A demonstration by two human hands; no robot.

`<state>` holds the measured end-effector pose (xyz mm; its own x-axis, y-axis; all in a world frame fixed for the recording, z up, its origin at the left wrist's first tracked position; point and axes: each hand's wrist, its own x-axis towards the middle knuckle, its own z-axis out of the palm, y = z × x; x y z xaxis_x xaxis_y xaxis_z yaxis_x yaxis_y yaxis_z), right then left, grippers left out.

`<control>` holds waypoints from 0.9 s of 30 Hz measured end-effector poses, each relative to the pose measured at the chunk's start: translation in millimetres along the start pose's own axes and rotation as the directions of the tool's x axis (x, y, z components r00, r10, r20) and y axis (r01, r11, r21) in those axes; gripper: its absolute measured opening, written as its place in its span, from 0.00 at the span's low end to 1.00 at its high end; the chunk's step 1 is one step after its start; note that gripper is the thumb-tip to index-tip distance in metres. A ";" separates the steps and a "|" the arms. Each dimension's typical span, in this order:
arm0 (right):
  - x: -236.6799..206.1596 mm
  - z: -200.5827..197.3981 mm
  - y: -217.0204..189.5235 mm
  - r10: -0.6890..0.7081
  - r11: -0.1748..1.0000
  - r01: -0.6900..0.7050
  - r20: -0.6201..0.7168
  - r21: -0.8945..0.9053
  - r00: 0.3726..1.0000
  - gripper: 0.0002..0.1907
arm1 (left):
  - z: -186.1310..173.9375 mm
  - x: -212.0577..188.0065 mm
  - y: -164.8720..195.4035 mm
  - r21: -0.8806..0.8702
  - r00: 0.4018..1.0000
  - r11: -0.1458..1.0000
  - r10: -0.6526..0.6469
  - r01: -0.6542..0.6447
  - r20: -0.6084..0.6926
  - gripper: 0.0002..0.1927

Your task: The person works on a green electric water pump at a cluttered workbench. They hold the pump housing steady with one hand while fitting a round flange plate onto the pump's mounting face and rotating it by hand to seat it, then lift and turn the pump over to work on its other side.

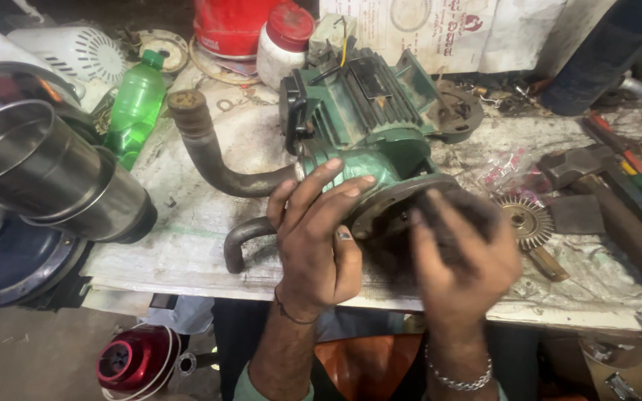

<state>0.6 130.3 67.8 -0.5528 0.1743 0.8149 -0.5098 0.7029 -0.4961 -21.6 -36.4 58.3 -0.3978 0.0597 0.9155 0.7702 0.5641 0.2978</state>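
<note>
The green pump motor (369, 119) lies on its side on the bench (187, 245), just behind the near edge. Its paint is worn and dusty. The round grey flange (395, 204) faces the near edge. Two bent dark pipes (213, 160) come out to its left side.

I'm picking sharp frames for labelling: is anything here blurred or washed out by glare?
Head view: the right hand is smeared by motion blur against the green metal pump's round flange; the left hand on the pump body is sharp; bright reflections streak the stacked shiny steel vessels at left; the floor below the bench lies dim.
</note>
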 end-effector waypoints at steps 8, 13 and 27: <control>-1.8 -1.0 0.1 -0.013 1.000 0.012 0.028 0.026 1.000 0.20 | 1.5 0.4 -1.0 0.000 1.000 1.000 0.009 -0.009 -0.001 0.27; 1.3 -4.2 5.2 0.065 0.998 -0.065 -0.005 0.009 0.998 0.16 | 1.3 -0.6 -1.5 -0.001 1.000 1.000 0.006 -0.006 -0.001 0.27; 7.1 -3.4 6.5 0.110 0.993 -0.112 0.043 0.037 0.993 0.17 | 6.1 -2.6 -3.7 -0.009 1.000 1.000 0.017 -0.018 -0.014 0.29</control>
<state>-4.3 138.4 71.4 -0.6335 0.2208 0.7416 -0.4689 0.6529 -0.5949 -26.5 -33.6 53.1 -0.3770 0.0577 0.9244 0.7816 0.5554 0.2841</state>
